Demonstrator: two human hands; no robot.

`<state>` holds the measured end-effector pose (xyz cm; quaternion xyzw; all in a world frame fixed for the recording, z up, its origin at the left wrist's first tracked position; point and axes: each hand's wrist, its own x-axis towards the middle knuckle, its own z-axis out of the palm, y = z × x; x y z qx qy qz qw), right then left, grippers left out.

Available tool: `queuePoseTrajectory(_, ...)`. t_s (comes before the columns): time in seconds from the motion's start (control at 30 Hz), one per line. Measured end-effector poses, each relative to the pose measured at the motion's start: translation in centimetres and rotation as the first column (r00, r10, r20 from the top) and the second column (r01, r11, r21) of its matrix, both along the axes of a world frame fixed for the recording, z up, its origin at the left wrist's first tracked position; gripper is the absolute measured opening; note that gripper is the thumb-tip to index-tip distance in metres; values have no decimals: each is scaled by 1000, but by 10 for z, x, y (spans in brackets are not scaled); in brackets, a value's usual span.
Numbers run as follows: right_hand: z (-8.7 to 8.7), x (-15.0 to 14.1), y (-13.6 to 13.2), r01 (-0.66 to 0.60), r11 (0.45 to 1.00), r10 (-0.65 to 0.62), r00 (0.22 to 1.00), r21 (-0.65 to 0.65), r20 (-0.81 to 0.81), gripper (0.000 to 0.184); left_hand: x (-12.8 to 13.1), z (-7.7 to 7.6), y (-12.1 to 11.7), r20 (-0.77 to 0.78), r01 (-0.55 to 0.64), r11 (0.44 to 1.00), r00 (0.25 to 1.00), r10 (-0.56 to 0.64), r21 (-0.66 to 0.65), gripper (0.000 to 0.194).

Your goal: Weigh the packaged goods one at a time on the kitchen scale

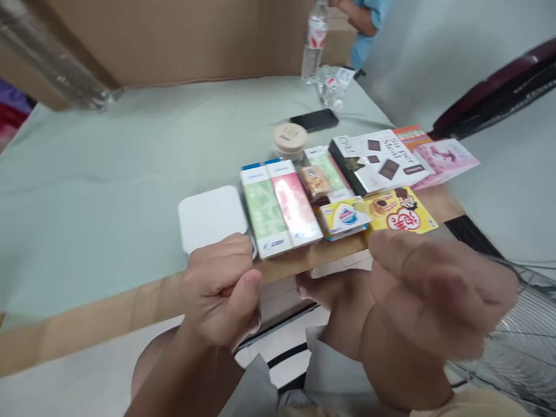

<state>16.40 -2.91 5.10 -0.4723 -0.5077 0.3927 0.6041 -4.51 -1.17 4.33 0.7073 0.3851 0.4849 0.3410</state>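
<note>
My left hand (221,289) is closed in a fist, thumb against the curled fingers, and nothing shows in it. It hovers at the table's front edge, just before a white rounded-square case (212,217). Motion smears my right hand (438,289), so its fingers are unclear; it is raised before a yellow packet (403,211). Between the hands, on the table, lie a green-and-white box (266,211), a pink-and-white box (295,202) and a yellow-and-white soap box (345,215). Behind these are a small brown packet (315,182) and a white chocolate-pictured box (384,159).
A lidded tub (290,139), a black phone (315,120) and a water bottle (315,43) stand or lie farther back on the table (108,174). Pink packaging (445,162) is at the right. A wire-guarded fan (521,347) is at lower right. Another person's arm (358,17) shows behind.
</note>
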Motion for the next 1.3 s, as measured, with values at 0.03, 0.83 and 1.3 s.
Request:
queuePoseTrajectory(0.03, -6, 17, 7, 141, 990, -141, 988, 0, -58, 52, 15, 1, 11, -61, 51, 998, 997, -52, -24, 39)
queuePoseTrajectory(0.83, -114, 210, 50, 690, 469, -882, 402, -551, -247, 20, 428, -116, 222, -642, 363, 821, 512, -570, -440, 47)
queuePoseTrajectory(1.3, -73, 176, 43, 619, 721, -693, 659, -312, -292, 49, 370, 12, 148, -256, 129, 900, 933, -252, -417, 41)
